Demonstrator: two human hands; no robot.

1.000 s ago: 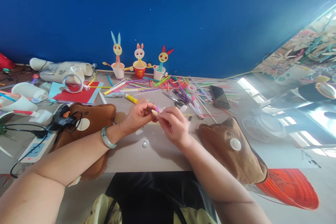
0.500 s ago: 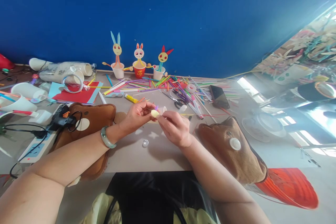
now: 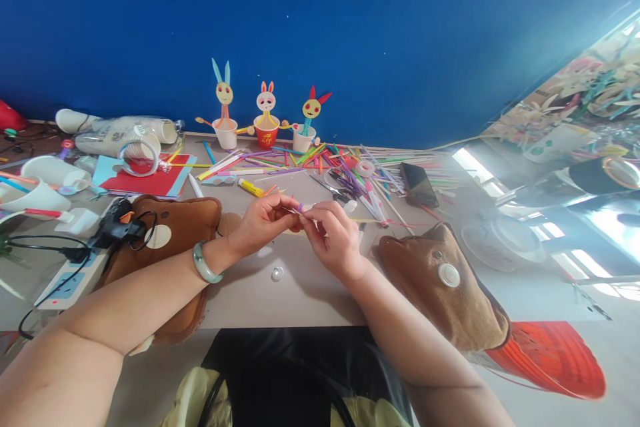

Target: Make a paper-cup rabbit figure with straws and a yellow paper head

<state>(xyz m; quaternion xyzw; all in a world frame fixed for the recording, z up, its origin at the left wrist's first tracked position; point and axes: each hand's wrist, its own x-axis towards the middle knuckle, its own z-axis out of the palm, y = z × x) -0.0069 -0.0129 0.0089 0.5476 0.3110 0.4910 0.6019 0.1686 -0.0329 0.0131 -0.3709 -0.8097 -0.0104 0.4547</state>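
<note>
Above the middle of the table, my left hand (image 3: 267, 223) and my right hand (image 3: 333, 233) meet at their fingertips. A small purple piece (image 3: 301, 207) shows between them, pinched by my left thumb and forefinger. My right fingers are closed in a pinch right against it; what lies inside that pinch is hidden. Just behind my right hand a white nozzle-like tip (image 3: 352, 205) sticks out. A small clear round cap (image 3: 277, 273) lies on the table below my hands. To the left of them lies a yellow tube (image 3: 251, 187).
Three rabbit-faced figures in paper cups (image 3: 267, 137) stand along the blue wall. Coloured sticks (image 3: 320, 159), scissors (image 3: 336, 190) and a phone (image 3: 419, 185) lie behind my hands. Brown pouches (image 3: 443, 287) flank both forearms. At left is a power strip (image 3: 75, 280) with cables.
The pale yellow disc between my fingers has gone out of sight. My right fingers have shifted up and closer to the left fingertips, by the purple piece.
</note>
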